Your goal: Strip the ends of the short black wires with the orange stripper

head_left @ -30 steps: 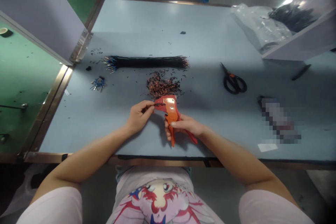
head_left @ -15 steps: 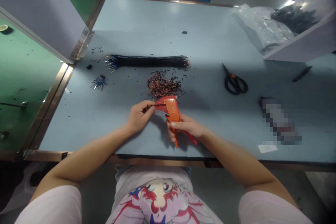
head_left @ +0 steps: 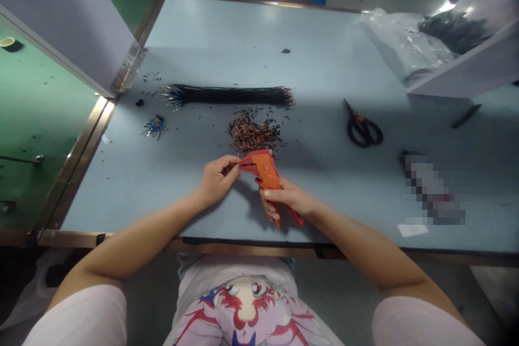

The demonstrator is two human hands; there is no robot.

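Note:
My right hand [head_left: 286,200] grips the handles of an orange wire-stripping tool [head_left: 263,168], squeezed together. The tool's jaw points left, toward my left hand [head_left: 217,177]. That hand pinches a short thin dark wire piece between thumb and fingers, right at the jaw. Just beyond the tool lies a heap of copper-coloured stripped wire bits [head_left: 252,134]. Farther back a long bundle of black wires [head_left: 231,95] lies across the blue-grey table [head_left: 316,81], its blue-tipped ends at the left.
Black-handled scissors [head_left: 360,125] lie to the right. A small cluster of blue-tipped pieces [head_left: 153,126] sits at the left. A clear plastic bag [head_left: 399,40] and a white tray of black wires [head_left: 462,54] stand at the back right. A grey panel [head_left: 60,21] rises at the left.
My right hand has squeezed the tool's handles closer together and shifted slightly right. The left hand has stayed at the jaw with the wire piece.

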